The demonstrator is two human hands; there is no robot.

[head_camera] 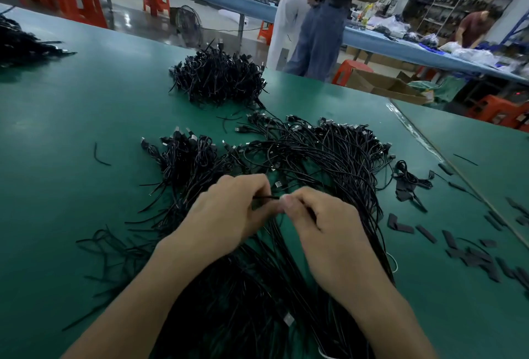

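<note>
1. Pinching a thin black strand [264,197] between them, both hands are busy just above the near heap of cables. The left hand [229,212] has its fingers curled, with thumb and forefinger closed on one end. The right hand [323,227] is curled the same way and nips the other end. I cannot tell whether the strand is a tie or the end of a cable.
2. The strand sits between the fingertips, held clear of the green bench [86,106]. It is over the loose cables [329,158], which spread from the middle of the bench down to its near edge.
3. Work that looks done: a tight mound of coiled bundles [220,78] lies at the far centre, well apart from the hands. A smaller bunch [189,155] with its plugs pointing up lies just left of the loose cables. Another dark pile [20,43] lies at the far left edge, too dim to read.
4. Work that looks left: the loose cables lie long and uncoiled, and there are a great many of them. I judge that this is the larger share of the job.
5. Supplies are at hand. Short black strips [469,255] are scattered to the right, and thin stray ties [114,244] lie to the left of the forearms.
6. My judgement is that one piece is in mid-handling now. The batch as a whole seems somewhere around the middle, with more to bundle than is bundled.
</note>
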